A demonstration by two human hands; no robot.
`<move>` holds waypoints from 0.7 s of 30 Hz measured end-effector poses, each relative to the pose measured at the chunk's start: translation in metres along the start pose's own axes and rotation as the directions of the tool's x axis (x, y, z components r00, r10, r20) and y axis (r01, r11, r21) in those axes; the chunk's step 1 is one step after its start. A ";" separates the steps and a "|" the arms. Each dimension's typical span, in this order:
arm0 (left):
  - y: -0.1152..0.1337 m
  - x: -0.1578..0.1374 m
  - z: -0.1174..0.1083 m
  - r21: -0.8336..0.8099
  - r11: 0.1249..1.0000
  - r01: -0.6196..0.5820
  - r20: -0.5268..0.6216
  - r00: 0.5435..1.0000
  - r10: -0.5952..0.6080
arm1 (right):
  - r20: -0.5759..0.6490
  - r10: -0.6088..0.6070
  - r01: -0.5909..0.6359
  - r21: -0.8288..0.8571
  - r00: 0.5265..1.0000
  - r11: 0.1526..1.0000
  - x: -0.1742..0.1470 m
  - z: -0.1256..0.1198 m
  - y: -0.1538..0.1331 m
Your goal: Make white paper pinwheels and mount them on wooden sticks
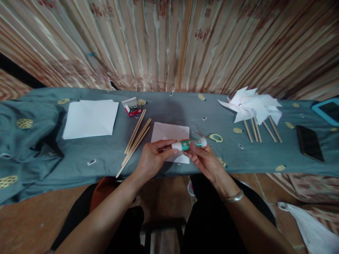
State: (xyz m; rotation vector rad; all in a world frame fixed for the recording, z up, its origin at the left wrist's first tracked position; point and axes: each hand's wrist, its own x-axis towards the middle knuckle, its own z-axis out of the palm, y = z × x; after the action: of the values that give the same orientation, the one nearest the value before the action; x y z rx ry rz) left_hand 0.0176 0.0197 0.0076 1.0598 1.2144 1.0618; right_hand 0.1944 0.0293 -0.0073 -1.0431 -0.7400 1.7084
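Observation:
Both hands hold a white and green glue stick [187, 144] level above the table. My left hand [150, 158] pinches its white left end between thumb and fingers. On the body's right part, my right hand [205, 158] is closed, with the thumb on top. Beneath the glue stick lies a square white paper [169, 130] with diagonal creases, partly hidden by the hands. Scissors [215, 137] with pale green handles rest just beyond my right hand. Several thin wooden sticks [135, 141] lie to the left of the paper.
On the left is a stack of white paper [90, 120]. A small open red-and-white box [132, 107] of metal bits stands behind the sticks. White paper pinwheels [249, 104] on wooden sticks lie at right, near a dark phone [309, 143] and a blue-edged device [328, 110].

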 end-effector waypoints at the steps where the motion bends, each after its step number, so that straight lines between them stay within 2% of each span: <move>1: 0.001 0.000 0.000 0.008 1.000 -0.004 -0.001 1.000 0.004 | 0.006 -0.005 0.005 -0.007 1.000 1.000 0.000 0.000 0.000; 9: 0.000 -0.001 -0.001 0.015 0.999 0.030 -0.007 1.000 -0.030 | -0.032 0.005 -0.005 0.008 0.999 1.000 0.000 0.002 -0.001; 15: 0.006 0.000 -0.005 -0.033 0.996 0.088 -0.014 0.996 -0.089 | 0.017 -0.018 0.018 -0.044 1.000 0.999 0.002 -0.004 -0.006; 19: 0.014 0.000 -0.020 -0.163 0.981 0.104 -0.125 0.984 -0.125 | -0.085 -0.104 0.099 -0.064 0.991 0.993 0.003 -0.024 -0.024; 21: 0.012 -0.002 -0.027 -0.185 0.978 0.091 -0.165 0.979 -0.122 | -0.081 -0.118 0.114 -0.060 0.990 0.992 0.001 -0.030 -0.031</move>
State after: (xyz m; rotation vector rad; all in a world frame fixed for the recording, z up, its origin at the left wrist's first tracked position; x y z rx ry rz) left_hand -0.0104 0.0218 0.0186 0.7683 1.2762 1.1741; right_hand 0.2338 0.0410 0.0049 -1.0826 -0.7821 1.5430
